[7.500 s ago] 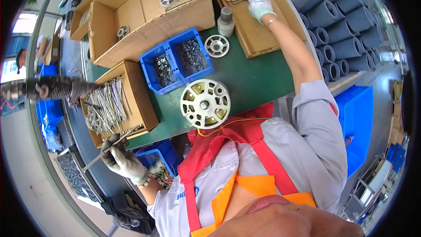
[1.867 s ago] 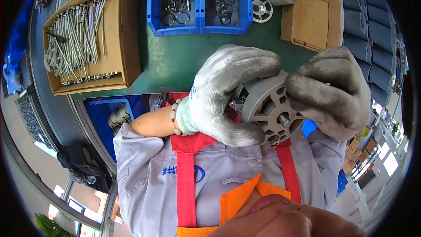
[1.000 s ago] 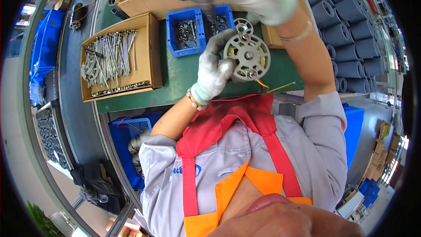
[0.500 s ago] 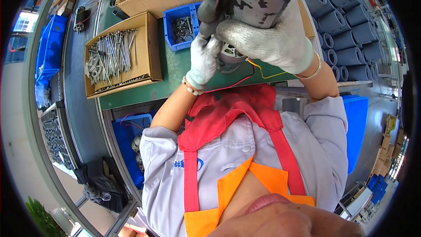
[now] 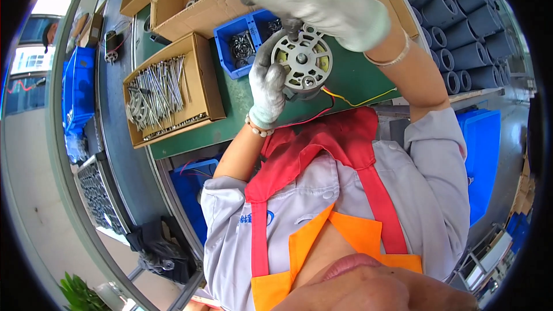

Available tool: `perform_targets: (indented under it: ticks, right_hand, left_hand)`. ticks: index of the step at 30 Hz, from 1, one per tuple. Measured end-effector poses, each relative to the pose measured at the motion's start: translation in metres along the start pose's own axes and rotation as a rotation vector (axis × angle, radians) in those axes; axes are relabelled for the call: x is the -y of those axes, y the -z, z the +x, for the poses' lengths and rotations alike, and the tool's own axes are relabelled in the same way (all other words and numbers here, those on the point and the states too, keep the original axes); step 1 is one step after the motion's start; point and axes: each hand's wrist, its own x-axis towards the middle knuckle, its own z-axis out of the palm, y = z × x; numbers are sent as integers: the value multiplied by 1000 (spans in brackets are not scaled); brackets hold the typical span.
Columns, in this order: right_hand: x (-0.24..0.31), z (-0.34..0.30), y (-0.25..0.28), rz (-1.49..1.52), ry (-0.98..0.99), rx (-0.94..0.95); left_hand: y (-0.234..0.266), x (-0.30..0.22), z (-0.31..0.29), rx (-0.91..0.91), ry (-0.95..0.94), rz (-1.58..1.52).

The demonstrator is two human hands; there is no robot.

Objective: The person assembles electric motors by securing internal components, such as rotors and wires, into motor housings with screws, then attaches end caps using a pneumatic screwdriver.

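My left hand [image 5: 266, 89], in a grey-white glove, is closed around the side of a small electric motor [image 5: 314, 68]. The motor's round, slotted metal end cover faces up, and red, black and yellow wires [image 5: 341, 99] trail from its lower side over the bench edge. Above it, my gloved right hand [image 5: 325, 0] grips a dark power screwdriver [image 5: 292, 25]. Its nose points down at the rim of the end cover; the upper body lies beyond the picture's top edge. Whether the tip sits on a screw cannot be made out.
On the green bench [image 5: 230, 95], a cardboard box [image 5: 203, 103] holds long bolts. Blue bins [image 5: 226, 60] with washers and small hardware stand beside it, larger cartons [image 5: 199, 14] behind. Grey cylinders [image 5: 466, 46] are stacked at the right. A metal post [image 5: 64, 98] rises at left.
The screwdriver has moved up and left, its scuffed body mostly leaving the picture. The motor's end cover, largely hidden before, now shows. My left hand still holds the motor.
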Motion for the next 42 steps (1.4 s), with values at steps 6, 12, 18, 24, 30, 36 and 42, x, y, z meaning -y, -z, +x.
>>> perform_targets:
  ticks: [6,12,18,24,30,36,42]
  right_hand:
    - [4,-8,3,-1376,381,-70]
    - [-1,3,36,-1551,562,-115]
    - [1,8,40,-1604,668,7]
    - [-18,-34,5,-1355,569,106]
    - [-42,-43,21,-1369,617,11]
    - [-33,-39,11,-1546,600,46]
    - [-28,-41,17,-1514,548,0]
  left_hand:
    - [8,8,-3,-67,82,45]
    - [15,18,-3,-58,-16,63]
    - [11,16,-4,-69,-30,-2]
    - [48,36,-16,33,-304,954]
    - [78,84,-30,-134,-119,399]
    - [117,111,-24,-214,-87,131]
    - [120,107,-29,-86,-121,739]
